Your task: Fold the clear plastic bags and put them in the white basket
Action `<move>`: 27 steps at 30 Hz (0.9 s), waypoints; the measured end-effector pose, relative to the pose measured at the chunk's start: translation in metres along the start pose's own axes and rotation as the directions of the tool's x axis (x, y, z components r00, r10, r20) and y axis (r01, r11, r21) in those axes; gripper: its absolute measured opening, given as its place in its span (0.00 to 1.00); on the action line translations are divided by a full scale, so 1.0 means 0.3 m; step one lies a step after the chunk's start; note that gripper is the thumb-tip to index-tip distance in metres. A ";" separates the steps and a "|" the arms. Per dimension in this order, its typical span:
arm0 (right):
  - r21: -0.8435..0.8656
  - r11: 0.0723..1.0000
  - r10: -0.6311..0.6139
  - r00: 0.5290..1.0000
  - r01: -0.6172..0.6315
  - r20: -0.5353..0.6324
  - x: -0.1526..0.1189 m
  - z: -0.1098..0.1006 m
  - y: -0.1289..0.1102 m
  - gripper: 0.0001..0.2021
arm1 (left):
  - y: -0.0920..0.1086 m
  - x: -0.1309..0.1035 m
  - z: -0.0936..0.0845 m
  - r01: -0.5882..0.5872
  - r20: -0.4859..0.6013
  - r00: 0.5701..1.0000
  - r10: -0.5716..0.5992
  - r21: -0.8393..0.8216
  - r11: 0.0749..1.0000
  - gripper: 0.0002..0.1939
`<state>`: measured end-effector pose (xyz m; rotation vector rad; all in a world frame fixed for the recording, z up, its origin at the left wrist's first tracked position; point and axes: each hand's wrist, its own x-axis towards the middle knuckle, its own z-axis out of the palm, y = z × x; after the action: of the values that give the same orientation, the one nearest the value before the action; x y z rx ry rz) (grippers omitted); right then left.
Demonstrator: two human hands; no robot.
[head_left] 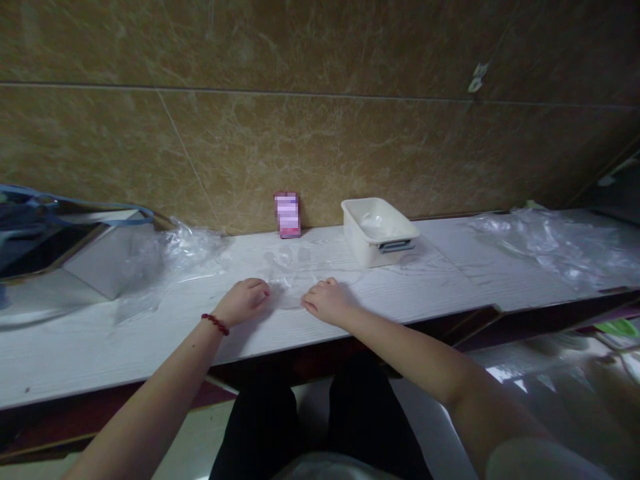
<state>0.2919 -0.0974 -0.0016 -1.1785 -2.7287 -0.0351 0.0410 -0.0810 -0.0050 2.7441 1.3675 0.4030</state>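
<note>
Plastic film [287, 280] lies between and beyond left hand [244, 301] and right hand [327, 303].

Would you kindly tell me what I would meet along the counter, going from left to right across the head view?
White box, crumpled clear plastic, left hand, phone, right hand, off-white bin, spread-out clear plastic.

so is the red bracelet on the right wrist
No, the red bracelet circles the wrist of the left hand, while no bracelet shows at the wrist of the right hand.
</note>
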 end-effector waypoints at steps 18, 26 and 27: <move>0.056 0.968 0.240 0.969 -0.243 0.056 0.166 0.142 0.146 0.32 | -0.136 0.077 0.065 0.678 -0.080 0.735 -0.673 0.075 0.731 0.18; 0.033 0.942 0.326 0.936 -0.333 0.135 0.151 0.124 0.132 0.31 | -0.141 0.122 0.082 0.762 -0.162 0.642 -0.750 0.025 0.647 0.23; 0.035 0.942 0.325 0.936 -0.333 0.136 0.152 0.124 0.132 0.31 | -0.147 0.129 0.082 0.760 -0.151 0.644 -0.750 0.016 0.650 0.22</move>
<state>0.2845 -0.0341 -0.0327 -1.6565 -2.5750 0.1659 0.0352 -0.0217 -0.0274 1.9064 2.4196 0.4633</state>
